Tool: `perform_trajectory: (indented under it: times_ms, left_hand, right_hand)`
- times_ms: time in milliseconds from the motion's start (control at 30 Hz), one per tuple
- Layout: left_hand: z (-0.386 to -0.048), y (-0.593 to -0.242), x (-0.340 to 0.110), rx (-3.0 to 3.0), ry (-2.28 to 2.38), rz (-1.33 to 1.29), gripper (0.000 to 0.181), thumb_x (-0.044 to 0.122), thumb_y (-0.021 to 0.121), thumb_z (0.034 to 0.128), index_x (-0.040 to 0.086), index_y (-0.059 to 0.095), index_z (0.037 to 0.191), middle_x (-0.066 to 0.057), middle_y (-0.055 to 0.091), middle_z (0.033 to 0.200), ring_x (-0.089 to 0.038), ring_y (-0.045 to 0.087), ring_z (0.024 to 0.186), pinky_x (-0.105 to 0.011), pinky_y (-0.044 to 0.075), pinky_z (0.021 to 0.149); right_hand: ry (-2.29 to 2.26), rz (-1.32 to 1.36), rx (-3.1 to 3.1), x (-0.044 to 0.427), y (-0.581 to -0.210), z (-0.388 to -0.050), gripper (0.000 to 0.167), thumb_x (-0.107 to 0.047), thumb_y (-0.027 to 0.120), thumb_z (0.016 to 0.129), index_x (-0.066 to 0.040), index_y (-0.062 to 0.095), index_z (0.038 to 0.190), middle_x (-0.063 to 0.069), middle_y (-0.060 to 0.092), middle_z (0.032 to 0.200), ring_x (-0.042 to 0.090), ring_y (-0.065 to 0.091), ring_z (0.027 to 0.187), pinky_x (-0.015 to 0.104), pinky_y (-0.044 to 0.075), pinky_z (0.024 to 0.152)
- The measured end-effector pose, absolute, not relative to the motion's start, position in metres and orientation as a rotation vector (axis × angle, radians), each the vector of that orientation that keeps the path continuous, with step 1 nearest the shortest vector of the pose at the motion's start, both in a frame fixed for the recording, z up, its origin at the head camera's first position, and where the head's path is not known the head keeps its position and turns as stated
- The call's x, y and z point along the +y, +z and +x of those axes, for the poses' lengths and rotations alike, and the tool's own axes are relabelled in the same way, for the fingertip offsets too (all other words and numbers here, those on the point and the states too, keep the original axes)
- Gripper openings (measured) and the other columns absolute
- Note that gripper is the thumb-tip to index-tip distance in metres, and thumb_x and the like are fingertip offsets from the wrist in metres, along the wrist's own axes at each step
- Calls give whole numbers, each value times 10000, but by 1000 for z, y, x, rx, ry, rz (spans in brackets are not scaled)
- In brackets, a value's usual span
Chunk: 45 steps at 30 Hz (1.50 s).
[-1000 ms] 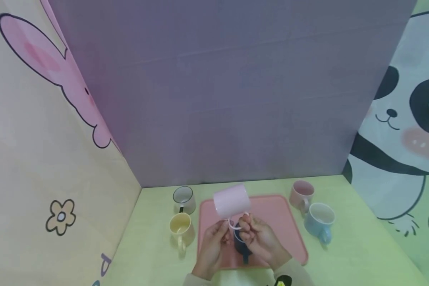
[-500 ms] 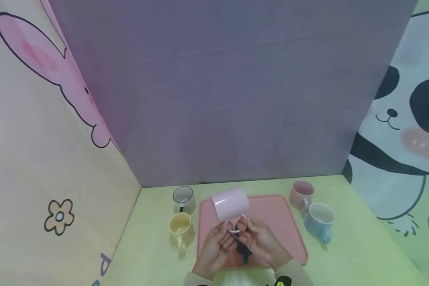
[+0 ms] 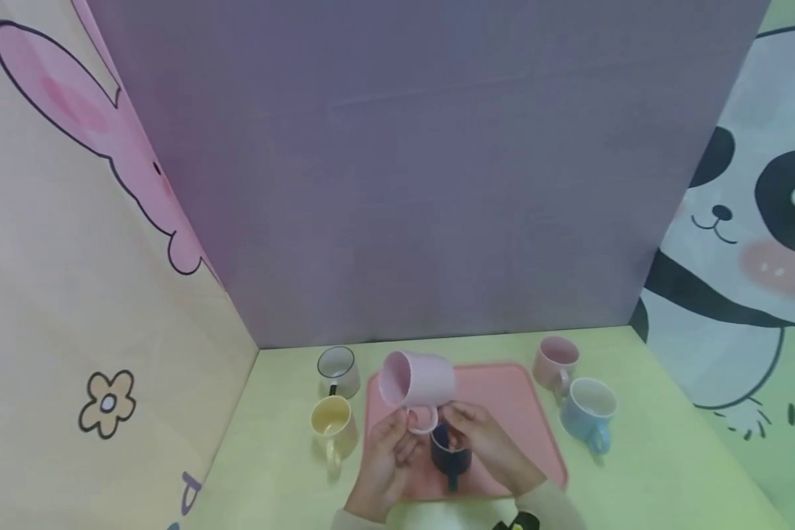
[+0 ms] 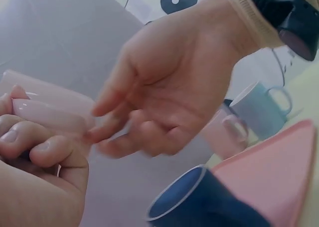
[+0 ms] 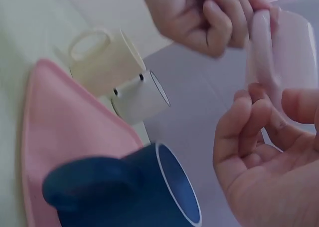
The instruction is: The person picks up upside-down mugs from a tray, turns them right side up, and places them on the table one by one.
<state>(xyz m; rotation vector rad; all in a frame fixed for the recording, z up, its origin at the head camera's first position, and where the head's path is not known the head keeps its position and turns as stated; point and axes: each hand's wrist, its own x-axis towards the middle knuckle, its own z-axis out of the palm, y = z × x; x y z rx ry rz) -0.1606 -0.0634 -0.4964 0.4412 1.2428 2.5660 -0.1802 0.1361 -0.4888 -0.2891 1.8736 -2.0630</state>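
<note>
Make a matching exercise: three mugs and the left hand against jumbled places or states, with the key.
1. Dark blue mug
2. Yellow mug
3. Light blue mug
4. Left hand

A. Right of the pink tray
B. Holding a pale pink mug by its handle
C. On the pink tray
D. Left of the pink tray

Pairs: 1-C; 2-D; 3-A; 4-B

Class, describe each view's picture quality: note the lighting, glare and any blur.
Head view: soft light, slightly hazy; left wrist view: small glints on the glossy pale-pink cylindrical mug, the right grip partly blurred; right wrist view: the dark-blue cylindrical mug looks soft, especially around its handle.
</note>
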Motion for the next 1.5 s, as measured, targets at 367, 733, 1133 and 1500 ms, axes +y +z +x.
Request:
perform_trajectory:
  times_ms: [367, 733, 1133, 1500]
  left_hand:
    - [-168, -475, -97, 1739, 2573, 124, 292, 280, 526, 1073, 208, 630, 810, 145, 541, 731, 7, 433, 620, -157, 428, 643]
    - [-180, -464, -146, 2285, 2443, -138, 327, 132, 541, 1060, -158, 605, 924, -26, 613, 785, -94, 557, 688, -225, 536, 649]
    - [-194, -473, -195, 2586, 2216, -442, 305, 160, 553, 1061, -116, 683, 1064, -15, 651, 772, -72, 580, 652, -196, 535, 616]
    - [-205, -509, -225, 2589, 2111, -648, 369, 273, 530, 1075, -55, 678, 1159, -26, 678, 850, -84, 594, 704, -221, 535, 657]
  right_hand:
    - [-1932, -44, 2310, 164, -489, -190, 237, -176, 563, 1044, 38, 656, 1083, 98, 651, 944, 105, 530, 676, 228, 516, 649]
    - [-1765, -3, 2528, 177, -495, -181, 186, -202, 591, 1034, -33, 665, 1014, 82, 631, 911, 127, 514, 658, 243, 452, 609]
    - [-1658, -18, 2587, 172, -508, -173, 87, -139, 607, 1011, -98, 681, 994, 37, 630, 906, 129, 562, 748, 241, 496, 669]
    - [-1723, -118, 2524, 170, -514, -175, 110, -135, 603, 1015, -50, 667, 989, 52, 643, 904, 139, 570, 756, 238, 507, 658]
